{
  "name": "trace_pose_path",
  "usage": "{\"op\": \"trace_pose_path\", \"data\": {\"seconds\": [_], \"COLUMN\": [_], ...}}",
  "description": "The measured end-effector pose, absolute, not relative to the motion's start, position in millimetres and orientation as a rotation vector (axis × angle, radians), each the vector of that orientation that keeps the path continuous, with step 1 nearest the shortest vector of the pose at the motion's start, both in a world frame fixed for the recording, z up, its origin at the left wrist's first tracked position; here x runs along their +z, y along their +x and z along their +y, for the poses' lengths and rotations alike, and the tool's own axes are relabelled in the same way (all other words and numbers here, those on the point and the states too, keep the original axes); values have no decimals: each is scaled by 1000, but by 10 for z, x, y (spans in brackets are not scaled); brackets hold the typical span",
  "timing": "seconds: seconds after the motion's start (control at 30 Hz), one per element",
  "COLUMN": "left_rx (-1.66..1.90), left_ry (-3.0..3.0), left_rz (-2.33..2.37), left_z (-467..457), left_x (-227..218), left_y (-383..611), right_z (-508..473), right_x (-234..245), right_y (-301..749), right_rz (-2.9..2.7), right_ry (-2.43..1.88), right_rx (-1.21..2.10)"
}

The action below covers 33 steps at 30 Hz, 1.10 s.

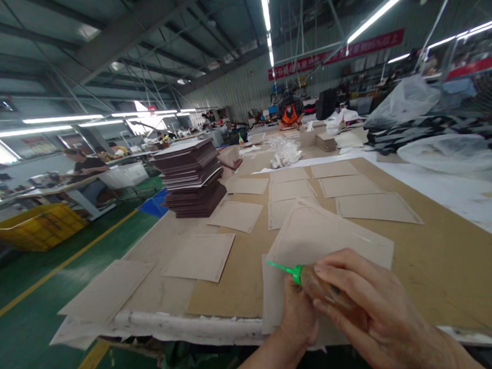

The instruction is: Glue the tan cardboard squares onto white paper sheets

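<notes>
In my right hand (364, 305) is a glue bottle (323, 286), half full of something brownish, with a green nozzle pointing left. My left hand (299, 315) is just below the nozzle, partly hidden behind the bottle. It grips the near edge of a beige board sheet (329, 235), which is tilted up over the table and has a shiny line near its right edge. Another beige sheet (271, 301) lies beneath it. Several similar sheets are laid out beyond, such as one beige panel (200, 258) to the left with faint marks along its edges.
A tall stack of dark brown sheets (193, 180) stands at the table's left side. Crumpled clear plastic (286, 151) lies farther back. White paper (453, 192) covers the right side. A person (289, 111) works at the far end. A yellow bin (36, 227) is on the green floor.
</notes>
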<state>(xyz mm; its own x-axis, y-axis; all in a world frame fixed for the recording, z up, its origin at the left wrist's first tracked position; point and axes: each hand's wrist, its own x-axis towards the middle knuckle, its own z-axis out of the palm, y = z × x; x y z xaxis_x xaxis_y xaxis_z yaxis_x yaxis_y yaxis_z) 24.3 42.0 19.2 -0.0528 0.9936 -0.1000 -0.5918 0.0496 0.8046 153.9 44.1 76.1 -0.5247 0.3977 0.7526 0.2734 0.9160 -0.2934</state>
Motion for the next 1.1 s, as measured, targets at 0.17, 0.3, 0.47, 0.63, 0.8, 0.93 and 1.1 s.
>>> {"op": "trace_pose_path", "data": {"seconds": [0.17,0.3,0.47,0.63,0.8,0.93,1.1], "left_rx": [1437,1460,1482,1543,1540,1541,1545], "left_ry": [676,670,615,458,393,389,409], "left_rz": [823,843,934,976,986,1002,1027], "left_z": [418,429,466,511,518,516,515], "left_x": [201,211,186,182,195,190,180], "left_y": [256,261,203,121,107,114,129], "right_z": [453,431,512,561,458,301,114], "right_x": [739,749,746,596,539,576,642], "right_y": [1567,1584,1846,2398,2722,2756,2762], "right_rz": [-2067,-2150,-1940,-1698,-1728,-1882,-2101], "right_ry": [-534,-503,-628,-939,-1006,-956,-929], "right_rx": [157,236,99,8,-97,-119,4]}}
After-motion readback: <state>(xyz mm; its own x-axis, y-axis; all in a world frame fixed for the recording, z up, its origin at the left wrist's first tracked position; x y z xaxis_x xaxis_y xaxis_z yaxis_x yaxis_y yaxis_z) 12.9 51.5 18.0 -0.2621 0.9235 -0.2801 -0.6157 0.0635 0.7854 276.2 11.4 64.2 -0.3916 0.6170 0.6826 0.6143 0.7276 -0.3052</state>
